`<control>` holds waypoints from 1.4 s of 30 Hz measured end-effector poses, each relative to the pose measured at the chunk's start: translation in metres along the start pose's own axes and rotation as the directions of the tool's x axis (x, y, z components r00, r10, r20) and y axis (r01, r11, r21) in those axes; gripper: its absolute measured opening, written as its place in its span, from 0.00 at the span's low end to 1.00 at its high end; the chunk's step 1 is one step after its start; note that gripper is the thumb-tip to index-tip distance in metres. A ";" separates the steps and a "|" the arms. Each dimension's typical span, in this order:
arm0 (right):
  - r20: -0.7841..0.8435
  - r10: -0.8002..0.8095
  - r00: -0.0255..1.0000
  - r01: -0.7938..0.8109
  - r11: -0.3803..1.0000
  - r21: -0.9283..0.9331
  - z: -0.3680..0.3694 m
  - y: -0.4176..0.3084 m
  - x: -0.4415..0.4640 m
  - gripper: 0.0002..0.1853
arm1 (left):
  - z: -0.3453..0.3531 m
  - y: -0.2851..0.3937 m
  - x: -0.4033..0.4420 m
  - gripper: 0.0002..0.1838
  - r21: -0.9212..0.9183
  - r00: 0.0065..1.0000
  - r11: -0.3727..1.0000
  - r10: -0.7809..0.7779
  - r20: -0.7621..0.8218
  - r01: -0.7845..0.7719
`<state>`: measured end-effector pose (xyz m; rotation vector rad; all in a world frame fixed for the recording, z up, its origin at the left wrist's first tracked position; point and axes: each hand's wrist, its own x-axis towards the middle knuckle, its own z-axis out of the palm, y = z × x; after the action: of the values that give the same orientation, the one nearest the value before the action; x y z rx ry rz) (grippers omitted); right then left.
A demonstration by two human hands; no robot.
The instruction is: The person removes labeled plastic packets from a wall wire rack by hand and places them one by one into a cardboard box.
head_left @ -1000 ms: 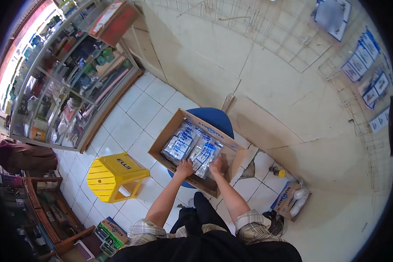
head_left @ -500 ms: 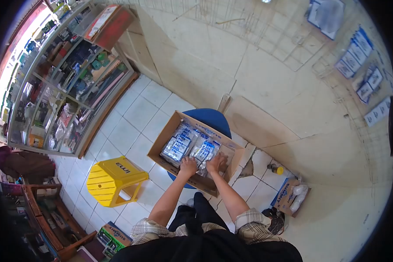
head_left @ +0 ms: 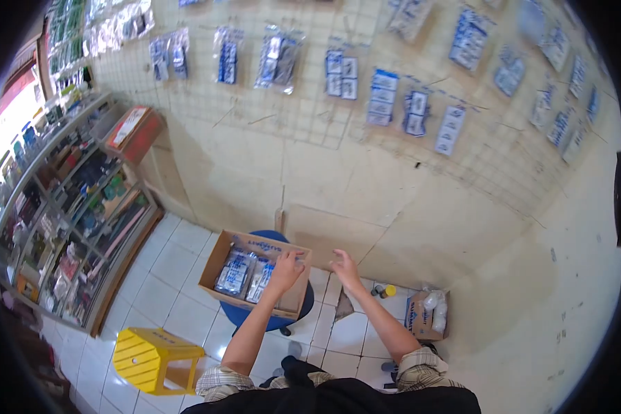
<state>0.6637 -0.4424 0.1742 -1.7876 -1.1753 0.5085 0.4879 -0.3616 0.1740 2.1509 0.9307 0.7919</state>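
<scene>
A cardboard box [head_left: 212, 265] rests on a blue stool [head_left: 303, 303]. Plastic packets with blue-and-white labels [head_left: 236, 270] fill its left and middle parts, while bare cardboard shows at its right end. My left hand [head_left: 287, 270] is over the right half of the box, its fingers apart and nothing visible in them. To the right of the box, in front of the wall, my right hand [head_left: 345, 268] is raised with fingers spread and bent, also without any visible object. Part of the packets lies hidden behind my left hand.
Bagged goods [head_left: 280, 61] hang from a wire grid on the wall. A glass display case [head_left: 76, 207] stands at left, with a yellow plastic stool [head_left: 141, 359] in front. A smaller carton [head_left: 421, 317] and a yellow-lidded jar [head_left: 388, 291] are on the tiled floor at right.
Both hands have come up from the packets; the right one has moved out past the box's right end. My view has tilted up, bringing more of the hanging goods into sight.
</scene>
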 end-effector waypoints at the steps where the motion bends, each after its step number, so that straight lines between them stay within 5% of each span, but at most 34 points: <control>1: -0.032 -0.033 0.999 0.033 0.999 0.008 -0.023 0.001 0.002 0.20 | -0.003 0.019 0.004 0.19 -0.053 0.997 0.995 0.080 -0.025 -0.081; 7: -0.229 -0.191 0.955 0.231 0.958 0.167 -0.172 -0.072 0.002 0.17 | -0.029 0.147 0.043 0.17 -0.275 0.937 0.897 0.343 -0.064 -0.347; 14: -0.562 -0.295 0.773 0.431 0.894 0.123 -0.305 -0.104 0.059 0.19 | 0.012 0.258 0.116 0.23 -0.600 0.896 0.668 0.370 -0.245 -0.440; 20: -0.675 -0.356 0.646 0.530 0.846 0.061 -0.370 -0.088 0.160 0.24 | 0.095 0.332 0.202 0.27 -0.512 0.832 0.659 0.385 -0.399 -0.551; 26: -0.630 -0.359 0.689 0.429 0.902 -0.045 -0.378 -0.062 0.251 0.30 | 0.161 0.325 0.297 0.31 -0.329 0.826 0.792 0.355 -0.438 -0.515; 28: -0.709 -0.390 0.588 0.427 0.894 -0.137 -0.374 -0.061 0.266 0.31 | 0.166 0.323 0.315 0.31 -0.300 0.822 0.816 0.326 -0.467 -0.494; 32: -0.712 -0.311 0.629 0.417 0.909 -0.028 -0.376 -0.070 0.276 0.33 | 0.184 0.317 0.345 0.32 -0.281 0.786 0.815 0.304 -0.538 -0.507; 34: -0.825 -0.268 0.498 0.212 0.960 -0.184 -0.378 -0.081 0.268 0.32 | 0.185 0.320 0.351 0.31 -0.321 0.799 0.810 0.271 -0.536 -0.490; 38: -0.793 -0.196 0.576 0.145 0.980 -0.137 -0.382 -0.077 0.276 0.23 | 0.176 0.328 0.355 0.25 -0.450 0.873 0.800 0.177 -0.455 -0.397; 42: -0.646 -0.276 0.711 0.450 0.885 0.117 -0.393 -0.088 0.253 0.12 | 0.156 0.348 0.338 0.19 -0.612 0.876 0.649 0.191 -0.443 -0.451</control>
<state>1.0237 -0.3903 0.4811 -1.2757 -0.8989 -0.1605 0.9270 -0.3331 0.4315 1.5090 0.2701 1.4696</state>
